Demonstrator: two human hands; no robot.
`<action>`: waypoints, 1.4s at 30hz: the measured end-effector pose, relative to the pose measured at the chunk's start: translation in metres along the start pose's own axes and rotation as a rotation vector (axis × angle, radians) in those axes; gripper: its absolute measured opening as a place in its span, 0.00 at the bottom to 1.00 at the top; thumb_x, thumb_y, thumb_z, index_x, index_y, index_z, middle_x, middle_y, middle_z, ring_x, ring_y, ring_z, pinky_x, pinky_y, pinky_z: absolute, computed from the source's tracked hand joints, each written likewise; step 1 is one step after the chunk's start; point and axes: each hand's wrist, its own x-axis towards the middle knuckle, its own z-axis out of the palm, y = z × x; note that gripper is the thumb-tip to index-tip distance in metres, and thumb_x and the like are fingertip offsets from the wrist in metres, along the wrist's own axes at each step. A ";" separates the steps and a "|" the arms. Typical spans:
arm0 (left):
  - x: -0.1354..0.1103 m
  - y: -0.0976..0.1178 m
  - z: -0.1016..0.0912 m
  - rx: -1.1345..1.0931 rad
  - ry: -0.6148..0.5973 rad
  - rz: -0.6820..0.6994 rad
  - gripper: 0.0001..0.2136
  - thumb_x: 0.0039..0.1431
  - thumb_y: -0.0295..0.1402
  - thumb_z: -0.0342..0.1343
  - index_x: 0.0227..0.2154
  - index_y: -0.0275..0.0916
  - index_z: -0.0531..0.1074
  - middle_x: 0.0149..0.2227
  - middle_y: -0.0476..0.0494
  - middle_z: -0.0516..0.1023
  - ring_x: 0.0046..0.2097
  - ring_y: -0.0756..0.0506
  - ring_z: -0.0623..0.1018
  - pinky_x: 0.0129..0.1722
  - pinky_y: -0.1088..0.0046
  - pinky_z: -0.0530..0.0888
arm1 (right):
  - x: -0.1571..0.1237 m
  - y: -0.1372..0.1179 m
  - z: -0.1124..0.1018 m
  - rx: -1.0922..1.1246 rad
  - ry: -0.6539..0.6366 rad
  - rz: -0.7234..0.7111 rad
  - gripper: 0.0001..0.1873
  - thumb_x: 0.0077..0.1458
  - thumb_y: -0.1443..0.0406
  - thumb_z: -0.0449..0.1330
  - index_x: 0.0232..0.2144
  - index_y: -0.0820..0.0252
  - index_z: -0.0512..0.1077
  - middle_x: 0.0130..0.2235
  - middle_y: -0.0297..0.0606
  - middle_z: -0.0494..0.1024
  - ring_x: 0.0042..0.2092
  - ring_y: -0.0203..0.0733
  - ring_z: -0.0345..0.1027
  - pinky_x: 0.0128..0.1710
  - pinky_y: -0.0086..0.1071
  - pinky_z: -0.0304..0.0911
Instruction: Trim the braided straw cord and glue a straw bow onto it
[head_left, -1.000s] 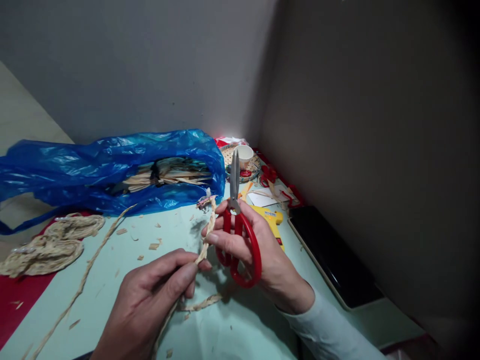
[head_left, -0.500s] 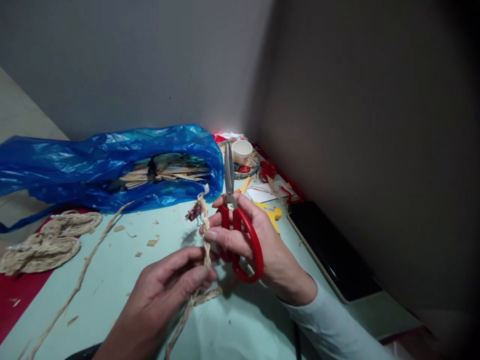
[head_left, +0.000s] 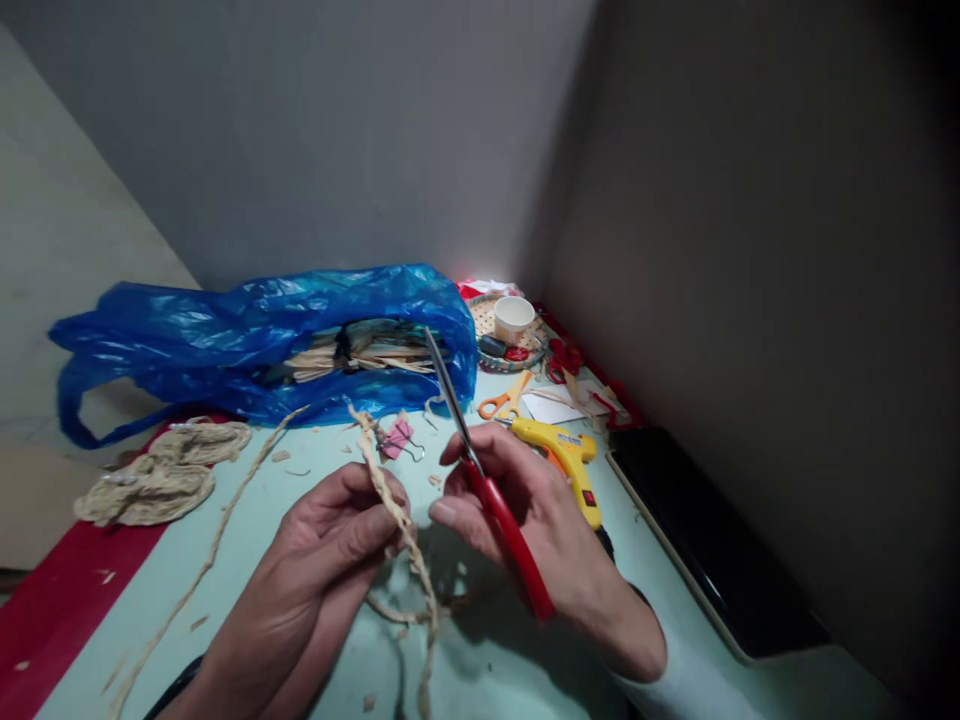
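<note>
A pale braided straw cord (head_left: 385, 487) is pinched between the thumb and fingers of my left hand (head_left: 330, 545). Its upper end sticks up above the fingers and the rest hangs down towards the table's near edge. In my right hand (head_left: 525, 510) are red-handled scissors (head_left: 504, 530), blades together and pointing up and to the left. The scissors stand apart from the cord, and the right thumb and fingers are off it too. Behind the cord's upper end lies a binder clip (head_left: 409, 450) beside a piece of pink paper (head_left: 397, 436).
A blue plastic bag (head_left: 225, 310) holding dried strips (head_left: 360, 350) lies at the back. Woven straw soles (head_left: 150, 490) and a long twisted cord (head_left: 217, 540) lie left. To the right are a yellow glue gun (head_left: 570, 460), orange-handled scissors (head_left: 504, 402), a cup (head_left: 514, 318) and a black tablet (head_left: 712, 540).
My right hand has let go of the cord and moved right, the scissors turning with it. The cord now leans left in my left hand. The view has shifted slightly left.
</note>
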 end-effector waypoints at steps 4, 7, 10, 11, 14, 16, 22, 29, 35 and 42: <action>0.001 0.010 -0.002 -0.137 0.021 0.129 0.09 0.47 0.24 0.69 0.31 0.42 0.78 0.29 0.49 0.76 0.30 0.51 0.73 0.33 0.78 0.76 | -0.003 -0.004 0.009 -0.179 -0.075 0.038 0.14 0.52 0.58 0.67 0.37 0.54 0.67 0.27 0.27 0.69 0.28 0.37 0.59 0.31 0.30 0.58; 0.002 0.016 -0.005 -0.119 0.013 0.232 0.08 0.47 0.26 0.70 0.28 0.42 0.78 0.29 0.49 0.76 0.32 0.50 0.73 0.34 0.79 0.76 | -0.007 -0.008 0.015 -0.242 -0.113 0.104 0.17 0.48 0.57 0.69 0.37 0.54 0.68 0.33 0.32 0.73 0.35 0.42 0.65 0.36 0.33 0.62; 0.002 0.019 -0.008 -0.099 0.009 0.266 0.07 0.46 0.28 0.71 0.25 0.41 0.77 0.28 0.50 0.75 0.31 0.51 0.72 0.33 0.81 0.76 | -0.011 -0.011 0.019 -0.240 -0.133 0.143 0.20 0.45 0.55 0.69 0.38 0.53 0.69 0.39 0.37 0.75 0.41 0.49 0.68 0.39 0.36 0.64; 0.002 0.019 -0.009 -0.103 0.017 0.266 0.08 0.45 0.29 0.72 0.25 0.41 0.77 0.28 0.51 0.75 0.31 0.51 0.71 0.33 0.81 0.76 | -0.012 -0.012 0.020 -0.241 -0.140 0.157 0.21 0.44 0.54 0.69 0.39 0.53 0.70 0.41 0.38 0.75 0.43 0.50 0.69 0.39 0.36 0.64; 0.003 0.018 -0.008 -0.107 0.025 0.255 0.10 0.41 0.26 0.73 0.26 0.42 0.79 0.28 0.51 0.75 0.31 0.51 0.71 0.33 0.81 0.76 | -0.012 -0.013 0.022 -0.268 -0.155 0.171 0.23 0.42 0.52 0.70 0.38 0.53 0.70 0.41 0.39 0.75 0.44 0.53 0.70 0.38 0.38 0.64; 0.004 0.017 -0.007 -0.092 0.032 0.244 0.11 0.41 0.25 0.73 0.28 0.43 0.79 0.28 0.51 0.76 0.31 0.51 0.71 0.33 0.81 0.76 | -0.011 -0.012 0.024 -0.292 -0.164 0.125 0.21 0.45 0.50 0.68 0.36 0.53 0.69 0.39 0.38 0.75 0.42 0.52 0.70 0.37 0.38 0.64; 0.005 0.012 -0.006 0.005 0.061 0.255 0.09 0.43 0.31 0.73 0.25 0.40 0.77 0.27 0.51 0.74 0.31 0.51 0.70 0.31 0.82 0.74 | -0.013 0.002 0.021 -0.356 -0.075 -0.047 0.17 0.50 0.50 0.67 0.35 0.52 0.70 0.34 0.35 0.75 0.36 0.47 0.69 0.36 0.36 0.65; 0.005 0.010 -0.005 0.025 0.079 0.254 0.13 0.41 0.35 0.75 0.25 0.39 0.76 0.26 0.51 0.74 0.30 0.51 0.69 0.31 0.81 0.72 | -0.013 0.002 0.018 -0.375 -0.108 -0.068 0.14 0.52 0.51 0.66 0.29 0.52 0.70 0.27 0.30 0.71 0.28 0.41 0.63 0.30 0.32 0.61; 0.004 0.009 -0.003 0.012 0.052 0.247 0.10 0.44 0.32 0.74 0.26 0.37 0.77 0.26 0.50 0.76 0.30 0.51 0.71 0.31 0.81 0.73 | -0.011 -0.001 0.022 -0.297 -0.126 0.017 0.18 0.53 0.54 0.66 0.24 0.56 0.65 0.22 0.25 0.60 0.25 0.33 0.53 0.25 0.28 0.47; 0.004 0.012 -0.009 0.040 0.066 0.264 0.04 0.55 0.27 0.65 0.32 0.38 0.77 0.33 0.49 0.76 0.35 0.51 0.72 0.38 0.79 0.73 | -0.004 -0.002 0.016 -0.230 -0.129 0.068 0.16 0.54 0.52 0.64 0.27 0.57 0.69 0.20 0.25 0.60 0.25 0.34 0.51 0.26 0.29 0.49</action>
